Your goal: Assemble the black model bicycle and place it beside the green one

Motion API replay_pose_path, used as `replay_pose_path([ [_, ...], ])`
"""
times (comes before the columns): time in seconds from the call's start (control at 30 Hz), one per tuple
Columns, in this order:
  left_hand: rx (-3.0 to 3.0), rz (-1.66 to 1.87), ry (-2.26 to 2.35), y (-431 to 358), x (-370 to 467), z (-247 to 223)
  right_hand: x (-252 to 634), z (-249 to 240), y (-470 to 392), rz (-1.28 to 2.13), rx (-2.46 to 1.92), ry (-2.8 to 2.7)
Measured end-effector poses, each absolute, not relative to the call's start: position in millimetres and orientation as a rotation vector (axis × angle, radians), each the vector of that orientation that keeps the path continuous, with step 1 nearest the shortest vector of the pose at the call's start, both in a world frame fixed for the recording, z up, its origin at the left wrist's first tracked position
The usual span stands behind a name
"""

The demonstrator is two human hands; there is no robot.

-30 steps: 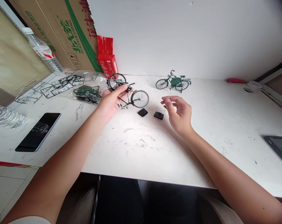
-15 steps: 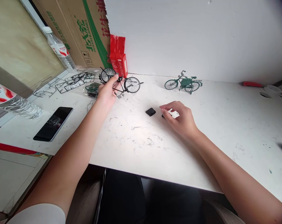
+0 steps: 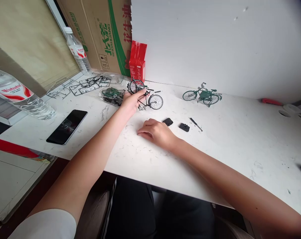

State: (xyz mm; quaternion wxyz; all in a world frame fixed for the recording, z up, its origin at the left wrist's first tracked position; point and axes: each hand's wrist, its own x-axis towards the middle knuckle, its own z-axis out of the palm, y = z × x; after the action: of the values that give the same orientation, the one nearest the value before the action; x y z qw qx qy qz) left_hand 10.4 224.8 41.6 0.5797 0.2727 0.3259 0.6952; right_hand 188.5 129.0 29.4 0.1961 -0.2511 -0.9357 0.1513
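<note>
A black model bicycle (image 3: 150, 101) is gripped at its frame by my left hand (image 3: 134, 101), whose thumb and fingers close around it just above the table. My right hand (image 3: 156, 132) is low over the table in front of the bicycle, thumb and fingertips pinched together; what they hold, if anything, is too small to make out. Just behind its knuckles lies a black plastic piece (image 3: 168, 121). To the right are a second black piece (image 3: 184, 127) and a thin dark tool like a small screwdriver (image 3: 196, 124). A finished-looking green model bicycle (image 3: 205, 95) stands farther back.
Sprue frames (image 3: 90, 84) and a clear bag of green and black parts (image 3: 112, 95) lie at the left. Nearby are a phone (image 3: 67, 127), two water bottles (image 3: 77, 49) and a red box (image 3: 137, 64). A large carton (image 3: 95, 36) stands behind.
My right hand has moved left and nearer me, uncovering the second black piece and the thin tool. My left hand still holds the black bicycle. The whole view has shifted a little.
</note>
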Motion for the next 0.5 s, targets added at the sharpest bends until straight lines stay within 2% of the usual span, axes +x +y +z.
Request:
replay_pose_path([
  [0.5, 0.72, 1.575, 0.784, 223.4, 11.2, 35.9, 175.6, 37.3, 127.9, 0.425, -0.7, -2.711],
])
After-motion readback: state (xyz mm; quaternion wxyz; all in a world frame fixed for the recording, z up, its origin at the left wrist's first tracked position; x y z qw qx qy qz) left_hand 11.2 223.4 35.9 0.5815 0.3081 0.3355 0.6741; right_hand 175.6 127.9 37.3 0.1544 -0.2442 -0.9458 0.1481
